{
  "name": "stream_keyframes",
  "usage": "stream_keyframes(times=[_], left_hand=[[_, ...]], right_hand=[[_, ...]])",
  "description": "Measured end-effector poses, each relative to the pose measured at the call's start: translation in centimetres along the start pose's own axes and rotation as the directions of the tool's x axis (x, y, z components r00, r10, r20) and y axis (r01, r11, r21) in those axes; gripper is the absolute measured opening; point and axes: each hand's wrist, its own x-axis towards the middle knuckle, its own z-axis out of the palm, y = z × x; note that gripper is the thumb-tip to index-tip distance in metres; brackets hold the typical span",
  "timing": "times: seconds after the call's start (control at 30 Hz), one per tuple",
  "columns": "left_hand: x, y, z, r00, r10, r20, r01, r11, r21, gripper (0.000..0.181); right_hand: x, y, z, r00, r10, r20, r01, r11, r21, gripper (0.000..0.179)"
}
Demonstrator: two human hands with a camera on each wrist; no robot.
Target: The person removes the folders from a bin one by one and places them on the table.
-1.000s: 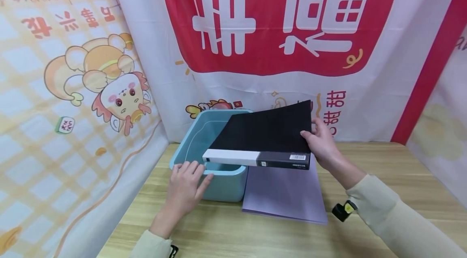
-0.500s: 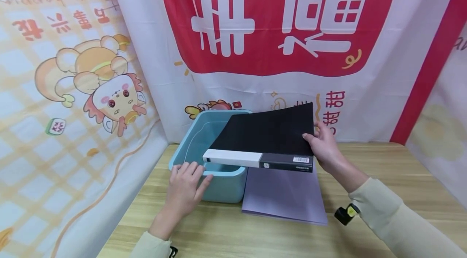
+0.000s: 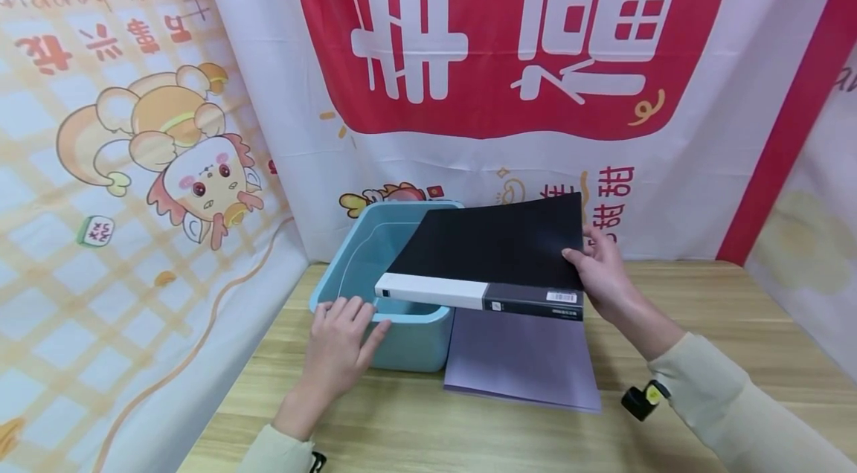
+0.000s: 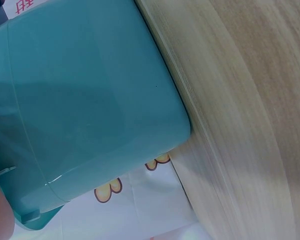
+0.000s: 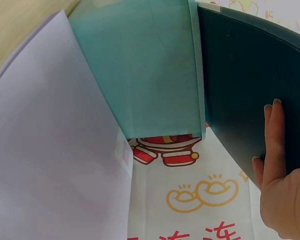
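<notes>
A black file folder (image 3: 495, 242) with a part-white spine lies tilted over the right side of a light blue plastic bin (image 3: 408, 345). My right hand (image 3: 605, 276) pinches the folder's right end, thumb on top. Seen from the right wrist, the other fingers (image 5: 276, 140) lie along the underside of the folder (image 5: 240, 80). My left hand (image 3: 338, 346) grips the bin's near rim, fingers over the edge and thumb outside. The left wrist view shows mostly the bin's wall (image 4: 95, 85) and a bit of one finger at the edge.
A flat purple folder or stack of sheets (image 3: 522, 361) lies on the wooden table (image 3: 415, 421), right of the bin and partly under the black folder. A printed cloth (image 3: 509, 161) hangs behind, and another (image 3: 134, 235) on the left.
The black folder and my right hand have shifted slightly to the right and down. My left hand and the bin have stayed in place.
</notes>
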Motion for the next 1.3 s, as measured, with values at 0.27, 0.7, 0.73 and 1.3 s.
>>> stream_keyframes(times=[0.27,0.7,0.73,1.3], left_hand=[[-0.1,0.0,0.0,1.0,-0.008,0.012,0.008,1.0,0.007,0.033],[-0.1,0.0,-0.1,1.0,0.001,0.0,-0.001,1.0,0.005,0.034],[-0.1,0.0,0.0,1.0,0.003,-0.001,-0.003,1.0,0.005,0.034],[0.0,-0.2,0.2,1.0,0.014,-0.003,-0.014,1.0,0.01,0.034]], right_hand=[[-0.3,-0.4,-0.5,1.0,0.019,0.011,-0.02,1.0,0.016,0.046],[-0.6,-1.0,-1.5,0.998,0.058,0.023,-0.059,0.997,0.054,0.042],[-0.6,-1.0,-1.6,0.998,0.057,0.023,-0.058,0.996,0.06,0.041],[-1.0,-1.7,-3.0,0.999,0.033,0.041,-0.039,0.989,0.141,0.035]])
